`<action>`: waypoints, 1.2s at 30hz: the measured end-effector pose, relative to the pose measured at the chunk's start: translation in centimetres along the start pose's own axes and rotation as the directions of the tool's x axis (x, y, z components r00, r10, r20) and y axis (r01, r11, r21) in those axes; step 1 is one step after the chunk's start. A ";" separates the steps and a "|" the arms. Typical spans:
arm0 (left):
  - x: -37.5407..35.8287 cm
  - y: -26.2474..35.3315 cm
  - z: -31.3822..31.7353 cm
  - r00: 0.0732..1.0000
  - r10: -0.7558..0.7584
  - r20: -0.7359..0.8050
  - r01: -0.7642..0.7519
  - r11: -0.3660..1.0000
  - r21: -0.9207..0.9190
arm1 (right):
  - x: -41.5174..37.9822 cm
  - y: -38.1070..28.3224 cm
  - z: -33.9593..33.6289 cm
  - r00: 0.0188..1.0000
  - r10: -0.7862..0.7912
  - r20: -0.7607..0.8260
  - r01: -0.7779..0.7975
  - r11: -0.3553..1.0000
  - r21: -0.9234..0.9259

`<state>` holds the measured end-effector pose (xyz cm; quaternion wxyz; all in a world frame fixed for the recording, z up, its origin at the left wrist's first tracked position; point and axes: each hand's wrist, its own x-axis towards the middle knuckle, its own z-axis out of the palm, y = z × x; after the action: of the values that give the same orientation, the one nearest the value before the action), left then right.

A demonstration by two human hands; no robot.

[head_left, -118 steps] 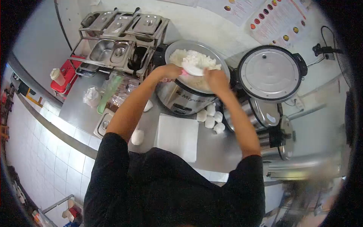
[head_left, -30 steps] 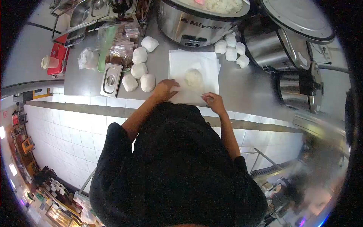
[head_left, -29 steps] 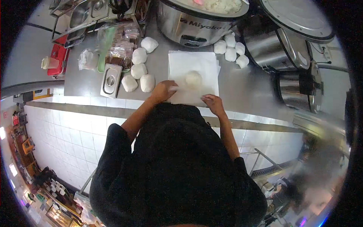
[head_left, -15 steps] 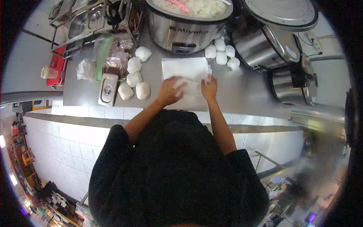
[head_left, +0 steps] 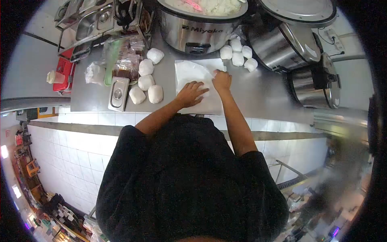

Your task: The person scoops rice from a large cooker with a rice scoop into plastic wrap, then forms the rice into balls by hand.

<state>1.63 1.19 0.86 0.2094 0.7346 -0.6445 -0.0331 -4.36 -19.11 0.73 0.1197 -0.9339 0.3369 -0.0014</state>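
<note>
A long grey metal counter (head_left: 264, 92) bears everything around the stack of square white paper sheets (head_left: 189, 72). Beyond the stack stands a big, round silver metal rice cooker (head_left: 197, 34) with white rice (head_left: 221, 6) inside. On the stack, the left hand (head_left: 191, 94) lies with fingers spread; the right hand (head_left: 222, 81) curls its fingers at the right edge, any pinch unclear. Left of the stack sit five rounded white bundles (head_left: 146, 82).
</note>
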 end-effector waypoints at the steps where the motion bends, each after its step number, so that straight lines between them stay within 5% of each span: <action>1: 0.0 0.1 -0.2 1.000 -0.002 -0.002 0.002 0.999 -0.040 | 0.2 -0.4 -0.6 1.000 -0.001 -0.005 0.001 1.000 0.004; 4: 0.3 0.1 0.0 1.000 -0.012 0.011 0.012 0.999 -0.037 | -1.7 -1.3 -3.3 0.995 -0.060 0.086 0.070 0.991 -0.117; 6: 0.9 -0.3 0.5 0.999 -0.023 0.023 0.022 1.000 0.005 | -3.9 -2.0 -5.4 0.894 -0.316 -0.317 0.259 0.943 -0.209; 10: 2.2 -1.4 0.6 0.988 -0.003 0.156 -0.007 0.998 0.066 | -5.8 -2.2 -5.4 0.821 -0.454 -0.346 0.408 0.890 -0.202; 12: 2.4 -1.9 0.5 0.984 0.025 0.174 -0.044 0.994 0.102 | -6.2 -1.8 -4.0 0.930 -0.324 -0.173 0.306 0.944 -0.121; 14: 2.1 -3.0 1.2 0.905 0.213 -0.368 -0.238 0.971 -0.022 | -7.1 -1.2 -3.9 0.979 -0.187 -0.076 0.191 0.981 0.046; 15: 2.7 -2.8 0.2 0.907 0.211 -0.365 -0.237 0.971 -0.027 | -7.5 -0.8 -3.6 0.993 -0.118 -0.012 0.119 0.985 0.128; 16: 3.8 -2.0 -2.0 0.938 0.229 -0.260 -0.223 0.973 0.051 | -7.9 -0.3 -3.3 0.998 -0.048 0.052 0.037 0.979 0.200; 18: 4.6 -2.2 -2.5 0.971 0.236 -0.040 -0.222 0.948 0.228 | -8.5 1.1 -1.6 0.974 -0.211 -0.088 0.219 0.971 0.096; 19: 4.4 -2.7 -2.0 0.970 0.241 -0.032 -0.229 0.948 0.222 | -9.0 1.5 -1.3 0.976 -0.201 -0.084 0.209 0.973 0.099; 21: 3.8 -3.9 -1.3 0.930 0.065 0.362 -0.103 0.991 0.087 | -10.1 1.9 -1.1 0.983 -0.170 -0.072 0.179 0.972 0.149; 23: 1.8 -4.6 -0.6 0.965 0.115 0.235 -0.126 0.992 0.032 | -11.3 2.7 0.2 0.971 -0.222 -0.090 0.232 0.964 0.130; 25: 0.1 -4.6 -1.3 0.999 0.012 0.031 -0.003 0.965 -0.264 | -12.6 2.6 0.2 0.958 -0.264 -0.114 0.276 0.955 0.109; 27: -0.7 -5.5 -1.5 0.988 -0.071 0.136 0.113 0.938 -0.328 | -14.2 2.0 -0.8 0.929 -0.290 -0.229 0.342 0.909 0.237; 32: -0.9 -9.2 -0.1 0.965 0.256 0.046 -0.255 0.966 -0.029 | -12.9 4.1 3.2 0.884 -0.412 -0.222 0.436 0.897 0.070; 35: 1.0 -8.9 -0.6 0.951 0.224 0.213 -0.237 0.971 0.038 | -11.3 2.8 2.7 0.944 -0.305 -0.126 0.305 0.952 -0.020; 36: 3.0 -7.9 -2.5 0.951 0.222 0.214 -0.236 0.971 0.038 | -10.1 0.4 -0.9 0.998 -0.024 0.050 0.023 0.999 0.033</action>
<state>10.30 -0.39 1.04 0.1198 0.6536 -0.7444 -0.0650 -12.52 -13.28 2.32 0.1435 -0.9355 0.3226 0.0152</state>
